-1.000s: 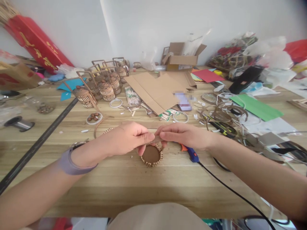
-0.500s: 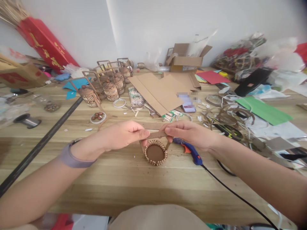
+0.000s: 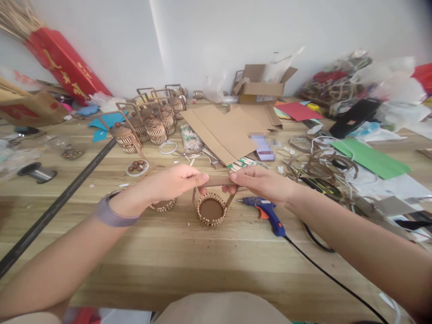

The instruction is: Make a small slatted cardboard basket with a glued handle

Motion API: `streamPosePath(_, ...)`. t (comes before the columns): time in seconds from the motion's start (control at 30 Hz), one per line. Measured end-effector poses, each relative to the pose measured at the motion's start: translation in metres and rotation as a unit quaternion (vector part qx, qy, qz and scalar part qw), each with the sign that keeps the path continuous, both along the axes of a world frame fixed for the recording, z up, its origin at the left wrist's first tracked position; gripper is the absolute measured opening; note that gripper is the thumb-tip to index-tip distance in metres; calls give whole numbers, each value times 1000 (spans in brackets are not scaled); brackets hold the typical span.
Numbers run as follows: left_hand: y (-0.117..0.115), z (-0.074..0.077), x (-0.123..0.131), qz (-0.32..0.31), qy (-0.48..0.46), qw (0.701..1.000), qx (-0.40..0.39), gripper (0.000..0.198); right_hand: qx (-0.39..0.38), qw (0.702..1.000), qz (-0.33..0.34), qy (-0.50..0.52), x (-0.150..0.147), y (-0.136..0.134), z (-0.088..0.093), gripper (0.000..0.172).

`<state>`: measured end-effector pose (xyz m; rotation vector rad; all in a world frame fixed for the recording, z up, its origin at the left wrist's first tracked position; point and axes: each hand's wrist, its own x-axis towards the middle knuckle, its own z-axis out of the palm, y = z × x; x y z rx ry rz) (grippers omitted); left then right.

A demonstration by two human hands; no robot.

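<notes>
My left hand (image 3: 184, 182) and my right hand (image 3: 253, 182) pinch the two ends of a flat brown handle strip (image 3: 218, 180) between thumbs and fingers. Side strips run down from it to a small round basket (image 3: 212, 209), which has a beaded-looking rim and a brown inside. The basket is below my hands, near the middle of the wooden table. Close to my right hand lies a blue glue gun (image 3: 266, 210) with an orange trigger. A second round basket piece (image 3: 164, 205) is partly hidden behind my left forearm.
Several finished lidded baskets with handles (image 3: 155, 128) stand at the back left. Cardboard sheets (image 3: 221, 132) and a phone (image 3: 265, 147) lie beyond my hands. A white ring of brown beads (image 3: 137, 167), a wire spool (image 3: 37, 172) and coiled brown strips (image 3: 337, 162) are around. The glue gun's cord (image 3: 324, 263) crosses the right front.
My hands have drawn the handle strip flat and level, lifting it a little. The basket has shifted slightly left and away from me. The second basket piece has come into sight.
</notes>
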<state>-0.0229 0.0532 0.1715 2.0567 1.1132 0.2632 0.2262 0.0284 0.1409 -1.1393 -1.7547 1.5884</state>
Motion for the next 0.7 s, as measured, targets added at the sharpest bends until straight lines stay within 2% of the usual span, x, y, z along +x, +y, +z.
streamPosePath(0.1,-1,6,-3,-15,44,999,-12,48,-3,1000,5,1,2,0,-2,50)
streamPosePath(0.23,-2,0,-5,-15,-40,999,-28,53,-4,1000,19,21,3,0,-4,54)
streamPosePath(0.33,-8,-12,-4,50,-125,990,-49,56,12,999,29,40,2,-1,-4,53)
streamPosePath(0.43,-21,-20,1,112,-164,980,-29,57,31,997,38,54,-1,-2,-4,52)
streamPosePath(0.53,-33,-20,6,120,-140,983,12,59,35,995,46,80,-2,-2,-4,50)
streamPosePath(0.7,-41,-14,16,184,-108,976,45,60,18,994,28,105,-4,0,-3,49)
